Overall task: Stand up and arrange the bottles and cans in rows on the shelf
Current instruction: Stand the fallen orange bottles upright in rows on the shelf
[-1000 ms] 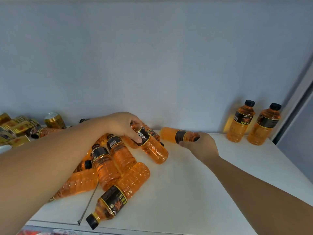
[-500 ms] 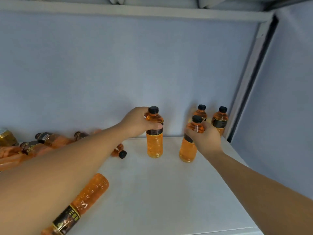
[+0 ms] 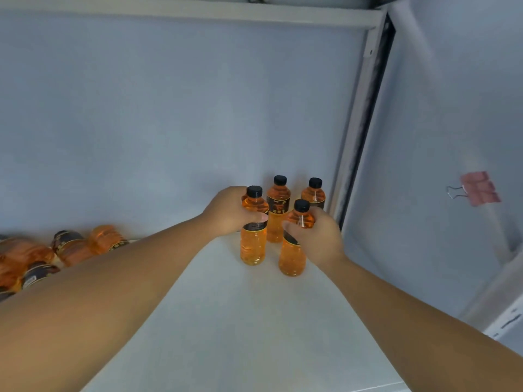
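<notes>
left hand [image 3: 229, 212] wrapped round an upright orange bottle [image 3: 253, 236] with black cap mid-frame on the white shelf [image 3: 226, 321], right hand [image 3: 317, 236] gripping another bottle [image 3: 294, 250] just beside, two more bottles [image 3: 278, 205] standing behind, toppled bottles [image 3: 70, 247] at left edge

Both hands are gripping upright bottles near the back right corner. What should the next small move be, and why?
Probably let go of both. The left hand and right hand each hold an upright bottle, the left bottle and right bottle, already resting on the shelf in front of two standing ones. Then reach for the lying bottles at left.
</notes>
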`<action>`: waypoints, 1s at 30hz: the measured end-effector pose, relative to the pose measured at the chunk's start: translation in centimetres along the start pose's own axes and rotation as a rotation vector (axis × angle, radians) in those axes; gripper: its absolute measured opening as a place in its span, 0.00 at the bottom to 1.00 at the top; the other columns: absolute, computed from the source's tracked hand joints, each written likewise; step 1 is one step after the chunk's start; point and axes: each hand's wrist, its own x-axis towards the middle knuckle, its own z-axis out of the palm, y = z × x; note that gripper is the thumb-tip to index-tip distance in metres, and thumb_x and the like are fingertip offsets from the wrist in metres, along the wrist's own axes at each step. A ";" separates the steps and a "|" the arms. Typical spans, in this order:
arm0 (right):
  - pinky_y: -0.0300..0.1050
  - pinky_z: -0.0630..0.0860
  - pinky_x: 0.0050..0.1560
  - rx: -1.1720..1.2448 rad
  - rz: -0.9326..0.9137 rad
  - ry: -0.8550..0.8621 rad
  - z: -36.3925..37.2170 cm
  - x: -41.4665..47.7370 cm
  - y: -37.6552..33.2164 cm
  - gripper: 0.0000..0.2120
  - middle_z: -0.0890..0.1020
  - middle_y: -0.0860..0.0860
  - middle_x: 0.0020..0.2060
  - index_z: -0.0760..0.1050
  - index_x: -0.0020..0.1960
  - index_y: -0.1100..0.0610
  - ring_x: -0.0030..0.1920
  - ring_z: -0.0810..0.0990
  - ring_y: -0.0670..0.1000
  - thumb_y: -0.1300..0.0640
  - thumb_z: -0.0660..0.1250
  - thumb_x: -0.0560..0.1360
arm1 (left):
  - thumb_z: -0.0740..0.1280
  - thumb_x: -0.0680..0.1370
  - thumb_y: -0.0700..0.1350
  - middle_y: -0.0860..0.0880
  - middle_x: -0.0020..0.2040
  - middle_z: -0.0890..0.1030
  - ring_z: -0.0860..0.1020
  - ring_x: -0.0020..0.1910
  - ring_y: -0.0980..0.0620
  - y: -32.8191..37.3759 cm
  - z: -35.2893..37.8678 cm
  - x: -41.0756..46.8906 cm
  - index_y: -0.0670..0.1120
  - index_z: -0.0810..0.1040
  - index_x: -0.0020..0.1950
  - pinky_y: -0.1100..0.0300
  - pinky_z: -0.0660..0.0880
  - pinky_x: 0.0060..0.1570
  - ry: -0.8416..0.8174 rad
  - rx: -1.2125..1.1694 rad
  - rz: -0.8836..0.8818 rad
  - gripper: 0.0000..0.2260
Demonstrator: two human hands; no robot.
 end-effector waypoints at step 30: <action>0.45 0.76 0.50 -0.011 0.031 -0.111 13.4 6.8 -5.1 0.26 0.80 0.46 0.54 0.71 0.67 0.51 0.55 0.80 0.51 0.47 0.75 0.74 | 0.77 0.71 0.49 0.52 0.42 0.82 0.79 0.43 0.54 -11.1 -5.4 3.2 0.51 0.78 0.50 0.59 0.76 0.45 0.094 0.040 -0.053 0.11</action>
